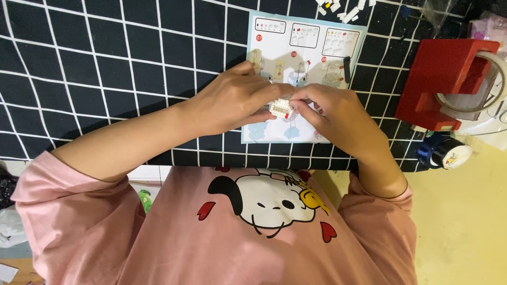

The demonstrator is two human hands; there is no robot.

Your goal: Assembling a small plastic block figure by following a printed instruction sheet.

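Pinching a small white plastic brick model w/ red bits (282,108) at frame centre, both hands close on it: left hand (232,103) grips from the left, right hand (330,113) from the right, fingertips meeting. Model sits just above a pale blue-edged paper instruction sheet (306,37) on the black, white-gridded tabletop (105,63). Red tape dispenser (443,79) at right; loose white bricks (343,8) at top.
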